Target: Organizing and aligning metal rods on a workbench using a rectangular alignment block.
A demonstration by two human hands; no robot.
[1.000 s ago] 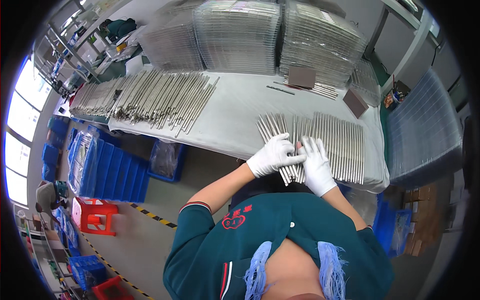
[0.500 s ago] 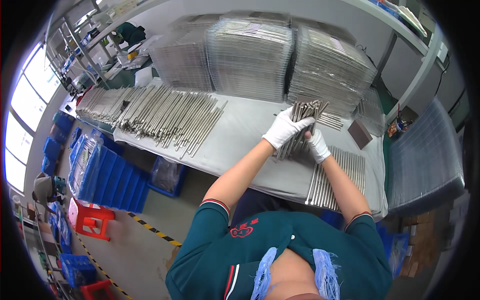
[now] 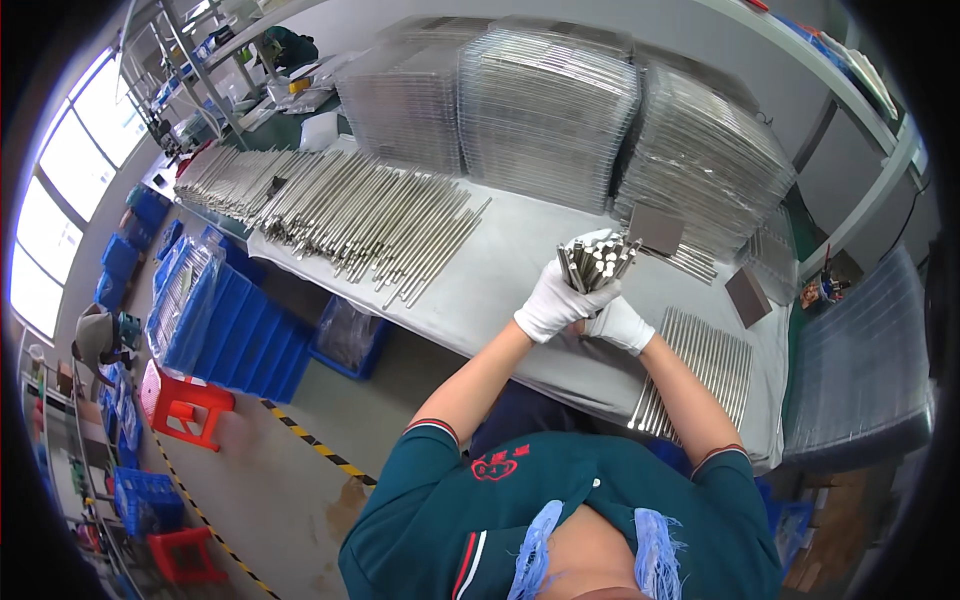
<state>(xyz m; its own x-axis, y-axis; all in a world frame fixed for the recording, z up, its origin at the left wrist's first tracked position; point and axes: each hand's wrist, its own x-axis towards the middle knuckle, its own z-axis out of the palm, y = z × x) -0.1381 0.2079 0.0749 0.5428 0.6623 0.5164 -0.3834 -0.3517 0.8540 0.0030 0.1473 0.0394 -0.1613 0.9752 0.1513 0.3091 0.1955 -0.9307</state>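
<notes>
From where I stand, with the bundle (image 3: 600, 262) as the clock's centre and twelve pointing away from the person, a red stool (image 3: 190, 405) stands on the floor between eight and nine. Next come blue crates (image 3: 250, 345), close to nine, stacked at a slant. A long pile (image 3: 370, 225) of loose metal rods lies on the white-covered table (image 3: 530, 225), also toward nine. Three stacks (image 3: 550, 110) of clear trays stand at the back, running from ten round to between one and two.

The left hand (image 3: 560, 298), white-gloved, is wrapped firmly around the bundle, which is held up above the table, rod ends showing. The right hand (image 3: 620, 325), gloved too, is just below, partly covered by the left; I can't tell whether its fingers are closed on the rods.

A brown block (image 3: 657, 228) sits at two, and a row (image 3: 705, 365) of rods lies side by side between four and five. Another block (image 3: 748, 296) is near three.
</notes>
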